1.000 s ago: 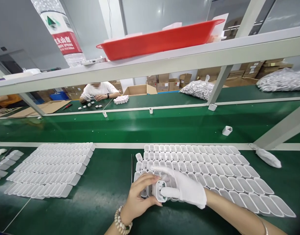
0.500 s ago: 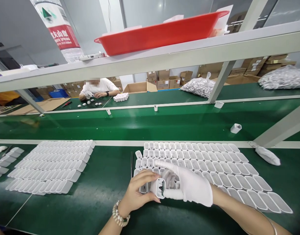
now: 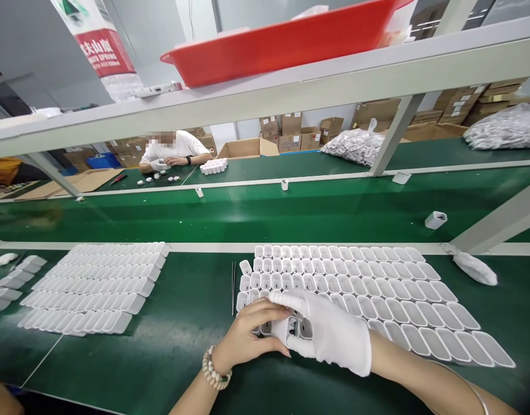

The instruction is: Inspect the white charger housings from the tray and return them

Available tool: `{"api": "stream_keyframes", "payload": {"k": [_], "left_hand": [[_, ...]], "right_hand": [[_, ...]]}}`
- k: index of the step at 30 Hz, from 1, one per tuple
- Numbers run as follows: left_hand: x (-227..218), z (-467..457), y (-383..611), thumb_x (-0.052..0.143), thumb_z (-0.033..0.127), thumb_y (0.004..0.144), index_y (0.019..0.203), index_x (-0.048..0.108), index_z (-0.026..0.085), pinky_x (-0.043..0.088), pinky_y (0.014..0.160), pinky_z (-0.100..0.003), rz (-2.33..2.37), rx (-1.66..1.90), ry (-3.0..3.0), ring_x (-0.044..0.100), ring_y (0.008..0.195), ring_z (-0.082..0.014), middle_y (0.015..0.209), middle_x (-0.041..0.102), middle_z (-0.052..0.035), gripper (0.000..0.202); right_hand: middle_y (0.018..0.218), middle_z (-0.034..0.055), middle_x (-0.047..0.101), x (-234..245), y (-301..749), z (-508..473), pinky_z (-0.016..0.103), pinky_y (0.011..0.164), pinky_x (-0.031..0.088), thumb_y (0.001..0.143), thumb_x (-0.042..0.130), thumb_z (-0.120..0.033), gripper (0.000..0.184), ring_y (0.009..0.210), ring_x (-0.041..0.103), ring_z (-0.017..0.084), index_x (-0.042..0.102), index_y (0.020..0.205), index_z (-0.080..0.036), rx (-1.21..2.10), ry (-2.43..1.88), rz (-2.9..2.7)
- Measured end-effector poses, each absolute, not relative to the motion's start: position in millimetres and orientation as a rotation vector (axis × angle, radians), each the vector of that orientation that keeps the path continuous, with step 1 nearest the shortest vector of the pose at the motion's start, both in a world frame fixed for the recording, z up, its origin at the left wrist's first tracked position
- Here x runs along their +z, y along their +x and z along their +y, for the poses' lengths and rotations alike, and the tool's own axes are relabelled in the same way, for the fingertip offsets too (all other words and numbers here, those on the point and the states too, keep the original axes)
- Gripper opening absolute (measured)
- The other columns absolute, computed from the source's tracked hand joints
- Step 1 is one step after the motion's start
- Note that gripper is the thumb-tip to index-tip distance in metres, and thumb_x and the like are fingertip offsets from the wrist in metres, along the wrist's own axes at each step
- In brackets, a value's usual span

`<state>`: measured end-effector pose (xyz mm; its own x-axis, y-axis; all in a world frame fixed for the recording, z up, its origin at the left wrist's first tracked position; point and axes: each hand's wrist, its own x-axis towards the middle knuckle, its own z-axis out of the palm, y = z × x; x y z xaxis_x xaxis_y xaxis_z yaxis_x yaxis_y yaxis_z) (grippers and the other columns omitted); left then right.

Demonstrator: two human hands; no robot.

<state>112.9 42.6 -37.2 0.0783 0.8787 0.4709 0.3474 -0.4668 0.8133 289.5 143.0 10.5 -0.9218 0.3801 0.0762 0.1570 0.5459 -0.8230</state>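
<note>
My bare left hand [image 3: 248,337], with a bead bracelet at the wrist, curls its fingers round a small white plastic shell [image 3: 291,329] at the near left corner of a large block of white shells [image 3: 377,294]. My right hand [image 3: 329,334], in a white glove, grips the same shell from the right, thumb under it and forefinger over it. The shell's open end shows dark parts inside. Both hands rest low over the green mat, touching the block's front row.
A second block of white shells [image 3: 92,285] lies to the left. A green conveyor [image 3: 265,216] runs behind, carrying single white shells [image 3: 435,219]. A red tray [image 3: 282,43] sits on the overhead shelf. Another person [image 3: 172,153] works across the line. A white bag [image 3: 474,268] lies right.
Both hands have drawn slightly nearer and lower with the shell, which has turned so its open end is more hidden. The loose shell on the conveyor has drifted right.
</note>
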Motion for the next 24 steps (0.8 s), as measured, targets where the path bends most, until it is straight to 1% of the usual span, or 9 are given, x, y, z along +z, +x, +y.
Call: {"api": "stream_keyframes", "payload": {"k": [3,5,9,11,15,17,19,22,24], "left_hand": [[-35.8,42.2,111.8,0.082,0.050,0.077,0.113,0.076,0.024,0.058,0.093,-0.040,1.259,1.364,1.829,0.070,0.101,-0.0265,0.107,0.075,-0.0108,0.045],[-35.4,41.9,110.3,0.082,0.053,0.076,0.111,0.076,0.024,0.058,0.091,-0.041,1.273,1.345,1.790,0.070,0.098,-0.0267,0.105,0.076,-0.0110,0.046],[-35.1,41.6,106.8,0.083,0.057,0.071,0.111,0.077,0.024,0.060,0.088,-0.042,1.217,1.341,1.730,0.071,0.091,-0.0264,0.099,0.077,-0.0112,0.052],[-35.0,41.8,105.7,0.083,0.057,0.071,0.111,0.077,0.024,0.059,0.091,-0.044,1.213,1.340,1.726,0.071,0.094,-0.0273,0.101,0.077,-0.0119,0.053],[-35.7,42.3,106.1,0.084,0.055,0.071,0.112,0.077,0.024,0.058,0.092,-0.043,1.207,1.345,1.740,0.072,0.096,-0.0272,0.104,0.077,-0.0119,0.051],[-36.5,42.4,107.2,0.084,0.054,0.071,0.113,0.076,0.025,0.058,0.092,-0.043,1.203,1.346,1.741,0.072,0.097,-0.0273,0.105,0.077,-0.0119,0.052],[-37.1,42.6,108.5,0.085,0.053,0.071,0.114,0.076,0.024,0.058,0.094,-0.044,1.204,1.335,1.741,0.072,0.098,-0.0280,0.105,0.077,-0.0124,0.052],[-37.2,42.6,110.5,0.084,0.053,0.072,0.113,0.076,0.023,0.059,0.093,-0.044,1.190,1.323,1.749,0.072,0.098,-0.0282,0.104,0.077,-0.0129,0.052],[-37.3,42.3,111.8,0.084,0.052,0.072,0.113,0.076,0.023,0.059,0.092,-0.043,1.169,1.326,1.752,0.072,0.098,-0.0280,0.105,0.077,-0.0130,0.051]], "right_hand": [[0.105,0.0113,0.070,10.0,284.8,138.8,0.044,0.084,0.057,0.083,0.057,-0.022,0.033,0.090,0.068,0.025,0.068,0.114,-0.017,1.223,-0.509,-2.578],[0.109,0.0109,0.071,12.4,287.0,143.0,0.043,0.087,0.057,0.084,0.061,-0.026,0.036,0.094,0.068,0.026,0.068,0.118,-0.018,1.313,-0.486,-2.560],[0.124,0.0072,0.071,21.1,300.8,161.9,0.043,0.099,0.054,0.081,0.074,-0.044,0.056,0.110,0.067,0.028,0.064,0.132,-0.023,1.719,-0.445,-2.459],[0.126,0.0066,0.070,21.4,306.6,169.5,0.044,0.098,0.056,0.082,0.074,-0.046,0.062,0.108,0.068,0.028,0.060,0.139,-0.025,1.786,-0.534,-2.464],[0.115,0.0066,0.074,12.4,307.9,173.4,0.038,0.077,0.062,0.086,0.070,-0.041,0.055,0.091,0.071,0.024,0.061,0.139,-0.028,1.739,-0.623,-2.485],[0.101,0.0057,0.076,8.1,305.4,172.0,0.033,0.063,0.061,0.087,0.068,-0.039,0.053,0.076,0.072,0.020,0.061,0.138,-0.027,1.791,-0.673,-2.468],[0.095,0.0057,0.077,5.7,303.2,170.4,0.030,0.056,0.059,0.087,0.066,-0.032,0.052,0.068,0.071,0.019,0.061,0.138,-0.024,1.814,-0.706,-2.459],[0.104,0.0082,0.077,3.1,301.6,167.8,0.035,0.070,0.062,0.082,0.061,-0.020,0.051,0.079,0.073,0.021,0.065,0.133,-0.019,1.715,-0.686,-2.464],[0.107,0.0085,0.077,0.3,301.1,165.1,0.038,0.080,0.062,0.079,0.062,-0.019,0.051,0.089,0.073,0.024,0.068,0.130,-0.018,1.625,-0.705,-2.477]]}}
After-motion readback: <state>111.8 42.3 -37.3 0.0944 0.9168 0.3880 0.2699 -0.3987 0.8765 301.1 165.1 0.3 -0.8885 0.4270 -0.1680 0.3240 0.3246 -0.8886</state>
